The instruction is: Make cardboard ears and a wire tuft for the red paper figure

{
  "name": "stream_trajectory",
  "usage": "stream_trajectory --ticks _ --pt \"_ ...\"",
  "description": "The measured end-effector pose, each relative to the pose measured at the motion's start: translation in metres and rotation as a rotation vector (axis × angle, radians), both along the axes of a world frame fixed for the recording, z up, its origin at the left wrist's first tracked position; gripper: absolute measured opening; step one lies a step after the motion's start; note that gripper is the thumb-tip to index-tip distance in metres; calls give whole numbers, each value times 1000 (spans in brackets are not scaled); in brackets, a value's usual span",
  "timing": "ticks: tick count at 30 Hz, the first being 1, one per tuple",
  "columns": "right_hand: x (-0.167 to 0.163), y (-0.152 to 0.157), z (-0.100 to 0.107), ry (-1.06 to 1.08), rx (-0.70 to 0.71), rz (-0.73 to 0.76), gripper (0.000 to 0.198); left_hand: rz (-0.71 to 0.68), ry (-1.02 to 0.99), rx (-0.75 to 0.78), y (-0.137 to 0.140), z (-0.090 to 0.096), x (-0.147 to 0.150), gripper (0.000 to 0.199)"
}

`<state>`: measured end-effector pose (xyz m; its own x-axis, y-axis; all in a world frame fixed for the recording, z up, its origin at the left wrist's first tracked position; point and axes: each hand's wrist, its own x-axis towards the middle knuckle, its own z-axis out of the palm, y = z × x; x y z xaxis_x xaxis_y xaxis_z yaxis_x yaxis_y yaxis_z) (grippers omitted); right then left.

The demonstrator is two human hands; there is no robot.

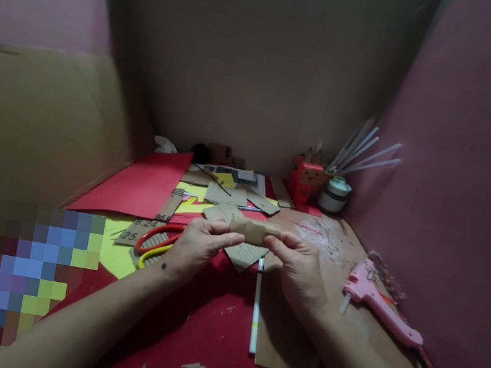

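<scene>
A small strip of brown cardboard [254, 231] is stretched level between my two hands, a little above the table. My left hand [200, 242] pinches its left end between thumb and fingers. At the right end, my right hand [300, 268] grips it the same way. Just behind and below lie several cut cardboard pieces [240, 257]. Scissors [153, 244] with red and yellow handles rest beside my left hand, partly hidden by it. A white pen-like stick [256, 311] lies below my right hand.
A pink glue gun [383, 304] lies on the right, on a cardboard sheet [285, 341]. Red paper [142, 182] spreads at the back left. A red box [307, 182], a jar [335, 196] and glue sticks [368, 154] stand at the back right. Walls rise on both sides.
</scene>
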<state>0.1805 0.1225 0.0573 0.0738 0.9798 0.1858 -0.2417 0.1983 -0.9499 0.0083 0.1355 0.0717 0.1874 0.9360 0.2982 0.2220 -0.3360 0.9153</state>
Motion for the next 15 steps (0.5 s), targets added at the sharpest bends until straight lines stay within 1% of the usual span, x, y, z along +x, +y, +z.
stream_trajectory --ticks 2,4,7,9,11,13,15 --pt "0 -1 -1 -19 15 23 12 5 -25 -46 0 -1 0 26" --pt "0 -1 -1 -15 15 86 15 6 -54 -42 -1 -1 0 24" --pt "1 -1 2 -36 57 187 22 -12 -54 55 -5 -1 1 15" --pt "1 -1 5 -78 138 207 22 -19 -30 127 -7 -2 1 11" --pt "0 -2 8 -74 186 226 21 -9 4 193 -7 -3 0 12" --pt "-1 -4 10 -31 162 245 23 3 30 231 -7 -5 -1 12" --pt "-2 -5 10 13 126 232 27 -20 5 192 -6 -6 -1 12"
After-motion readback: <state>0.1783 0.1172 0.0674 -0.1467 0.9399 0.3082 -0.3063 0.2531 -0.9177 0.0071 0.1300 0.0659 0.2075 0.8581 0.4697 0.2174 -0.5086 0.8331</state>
